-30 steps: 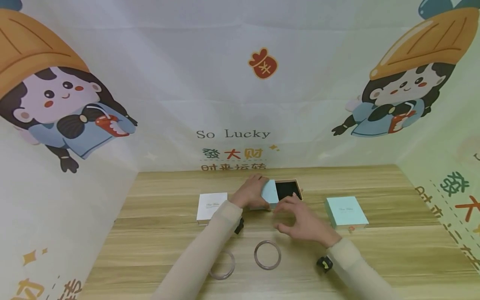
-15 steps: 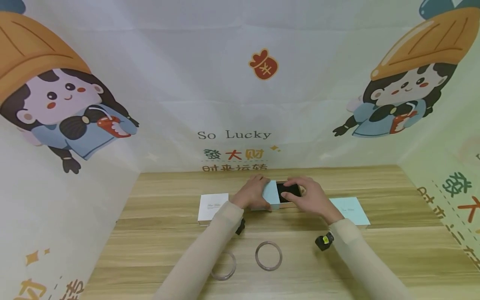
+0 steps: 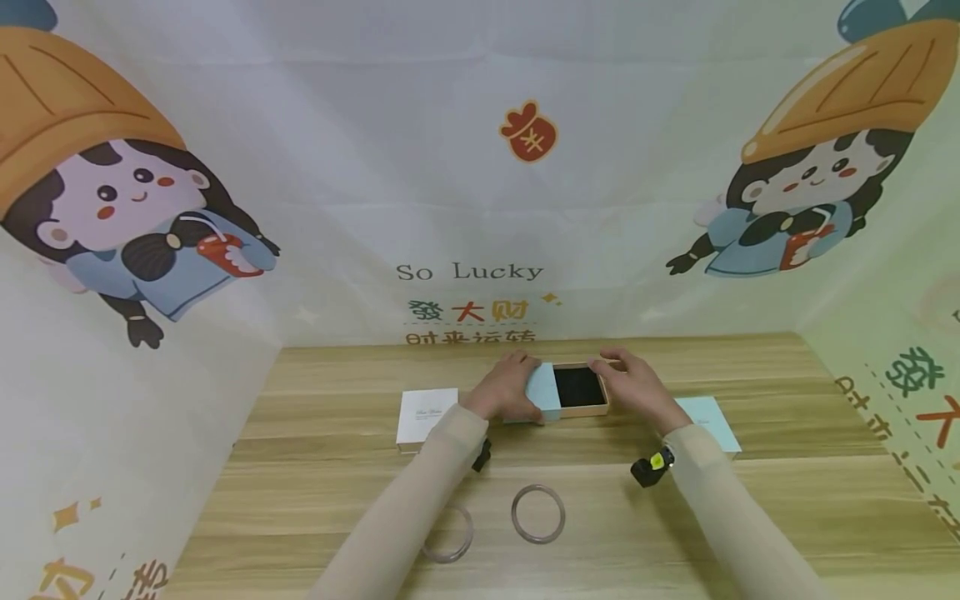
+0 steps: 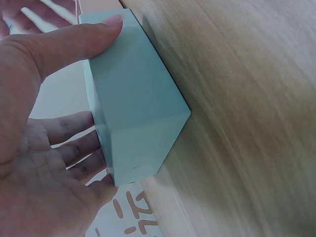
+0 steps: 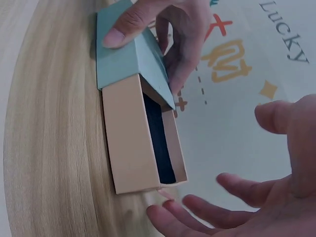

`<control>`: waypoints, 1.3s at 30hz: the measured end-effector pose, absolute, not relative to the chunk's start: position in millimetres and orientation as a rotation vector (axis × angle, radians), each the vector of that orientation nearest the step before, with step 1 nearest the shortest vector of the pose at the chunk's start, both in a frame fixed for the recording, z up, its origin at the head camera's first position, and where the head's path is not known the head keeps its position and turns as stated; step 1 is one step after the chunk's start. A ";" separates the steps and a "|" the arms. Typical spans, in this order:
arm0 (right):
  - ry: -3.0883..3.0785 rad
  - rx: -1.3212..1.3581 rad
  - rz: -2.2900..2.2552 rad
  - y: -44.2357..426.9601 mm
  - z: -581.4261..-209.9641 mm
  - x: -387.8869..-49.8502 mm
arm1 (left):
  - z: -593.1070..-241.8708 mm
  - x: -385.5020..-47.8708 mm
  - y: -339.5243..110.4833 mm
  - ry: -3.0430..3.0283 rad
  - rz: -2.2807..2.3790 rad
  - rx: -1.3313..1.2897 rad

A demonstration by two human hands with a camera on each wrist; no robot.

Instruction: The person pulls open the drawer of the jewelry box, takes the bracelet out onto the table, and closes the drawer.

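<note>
My left hand [image 3: 504, 387] grips the light blue sleeve [image 3: 543, 392] of a drawer-style gift box, thumb on the front side and fingers behind. To the right, its beige drawer [image 3: 585, 411] sticks out of the sleeve, and black padding [image 3: 577, 387] lines it. The right hand [image 3: 637, 390] is at the drawer's right end. In the right wrist view its loosely bent fingers [image 5: 207, 212] are around a small ribbon tab [image 5: 167, 193] and hold nothing that I can make out. Nearer on the table lie two translucent bangles, one [image 3: 562, 515] whole in view, the other [image 3: 469, 537] partly behind the left sleeve.
A white box [image 3: 426, 412] stands left of the left hand, partly covered by the forearm. Another light blue box [image 3: 714, 423] is at the right, partly behind the right wrist. A printed cloth backdrop [image 3: 360, 275] rises at the table's far edge.
My right hand came in from the front, reached over the black padding, then moved right to the drawer's end. The left hand kept its hold on the sleeve. The bangles stayed put.
</note>
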State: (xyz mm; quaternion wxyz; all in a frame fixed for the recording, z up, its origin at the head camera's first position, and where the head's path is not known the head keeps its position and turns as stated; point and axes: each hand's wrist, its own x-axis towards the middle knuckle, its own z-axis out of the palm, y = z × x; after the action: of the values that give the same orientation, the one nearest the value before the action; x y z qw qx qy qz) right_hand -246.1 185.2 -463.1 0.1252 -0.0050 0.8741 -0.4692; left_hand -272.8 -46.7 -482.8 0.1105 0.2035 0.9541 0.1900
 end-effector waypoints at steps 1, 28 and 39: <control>2.523 0.006 -1.375 185.7 -463.3 -247.1 | -482.7 -272.3 -46.8 2.803 0.559 0.599; 2.780 -0.005 -1.090 190.6 -490.9 -259.3 | -483.5 -272.6 -46.1 2.806 0.571 0.589; 2.805 0.028 -1.128 188.3 -494.6 -259.0 | -481.8 -272.1 -46.3 2.800 0.577 0.594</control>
State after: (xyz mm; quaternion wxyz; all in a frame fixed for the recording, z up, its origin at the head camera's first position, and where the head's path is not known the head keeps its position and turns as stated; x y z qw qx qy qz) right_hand -259.0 188.3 -494.6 0.0590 0.0094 0.9262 -0.3723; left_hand -272.1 -46.3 -481.8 0.1106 0.2021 0.9531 0.1963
